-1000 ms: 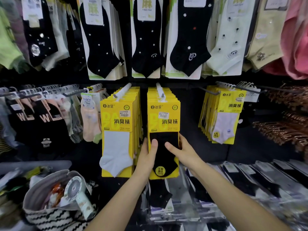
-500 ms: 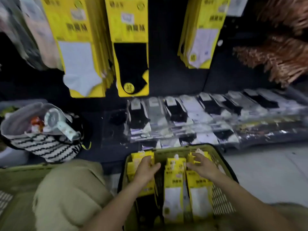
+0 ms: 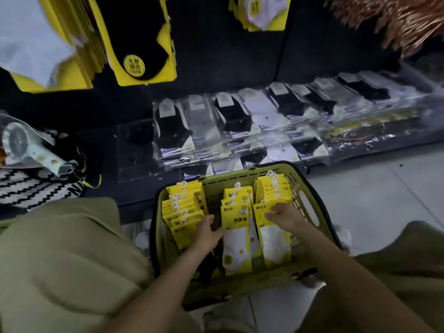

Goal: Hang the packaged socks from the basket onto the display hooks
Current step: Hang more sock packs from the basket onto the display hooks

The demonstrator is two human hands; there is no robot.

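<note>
Shop floor (image 3: 372,200): packaged socks (image 3: 236,219) fill the basket (image 3: 230,180) in three stacks, lengthwise, hook ends pointing away; right hand (image 3: 284,216) rests slack-fingered on the right stack (image 3: 274,188), left hand (image 3: 206,234) alongside, grip unclear.

Pale grey floor tiles (image 3: 374,203) spread out to the right of the right hand (image 3: 283,216). An olive-green basket (image 3: 310,205) stands on the tiles, its walls around both the right hand and the left hand (image 3: 206,233). Beyond the hands, a low black ledge (image 3: 134,195) runs along the foot of the wall. Rows of clear-wrapped socks (image 3: 240,116), black and white, lie overlapping on it, straight ahead and off to the right. Far left of the left hand, a striped bag (image 3: 28,188) sits at the ledge's end.
</note>
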